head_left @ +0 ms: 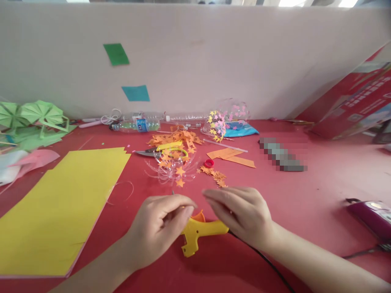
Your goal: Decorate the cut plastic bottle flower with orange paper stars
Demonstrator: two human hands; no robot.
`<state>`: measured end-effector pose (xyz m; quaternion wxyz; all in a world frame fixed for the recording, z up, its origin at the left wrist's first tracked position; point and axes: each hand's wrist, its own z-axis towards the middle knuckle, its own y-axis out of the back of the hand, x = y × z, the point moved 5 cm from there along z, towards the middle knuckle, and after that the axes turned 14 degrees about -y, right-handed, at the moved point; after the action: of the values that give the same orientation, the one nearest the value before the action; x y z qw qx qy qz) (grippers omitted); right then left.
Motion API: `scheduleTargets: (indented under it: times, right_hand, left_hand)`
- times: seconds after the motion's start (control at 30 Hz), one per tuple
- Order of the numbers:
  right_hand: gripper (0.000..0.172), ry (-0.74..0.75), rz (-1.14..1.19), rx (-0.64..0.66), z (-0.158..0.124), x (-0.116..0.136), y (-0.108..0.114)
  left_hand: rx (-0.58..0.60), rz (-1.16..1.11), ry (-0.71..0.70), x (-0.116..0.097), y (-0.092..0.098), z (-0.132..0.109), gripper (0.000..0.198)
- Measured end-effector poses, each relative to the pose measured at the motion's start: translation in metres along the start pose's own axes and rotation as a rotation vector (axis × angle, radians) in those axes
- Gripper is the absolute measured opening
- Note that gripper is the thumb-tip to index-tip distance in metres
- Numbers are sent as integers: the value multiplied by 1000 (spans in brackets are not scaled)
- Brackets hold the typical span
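Observation:
A yellow glue gun lies on the red table between and below my hands, its black cord running to the lower right. My left hand is over the gun's nozzle end, thumb and fingers pressed together; whatever is between them cannot be made out. My right hand hovers by the gun's rear end, its fingers together and bent toward the left hand, nothing clearly visible in them. Beyond the hands sits a cut clear plastic piece with orange stars on it. Small orange stars and a red bottle cap lie near it.
Yellow sheets cover the left side. Toward the back are yellow scissors, a labelled plastic bottle, a star-covered bottle piece and orange strips. A purple device lies at right, near a red box.

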<state>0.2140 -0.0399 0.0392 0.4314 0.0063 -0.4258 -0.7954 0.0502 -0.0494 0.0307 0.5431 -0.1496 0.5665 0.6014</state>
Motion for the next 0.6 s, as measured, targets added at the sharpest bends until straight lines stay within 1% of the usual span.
scheduleTargets:
  times: [0.07,0.13,0.23,0.37,0.47,0.6]
  right_hand:
    - [14,91,50,-14,-4,17,2]
    - [13,134,29,-22,-6,24,3]
    - [17,198,-33,-30,-6,25,3]
    - [23,323,-113,-38,-8,25,5]
    - [23,372,-153,-51,-10,26,7]
    - [25,354,-163,-25,-10,26,4]
  left_hand:
    - [13,-183,83,2,-8,-2,30]
    - [-9,-348,158,5,-12,-2,31]
    - [-21,-499,231,9,-15,-2,31]
    - [21,-679,324,12,-21,-1,31]
    - [46,-770,386,14,-25,-1,28]
    - [-16,-797,409,17,-23,-1,17]
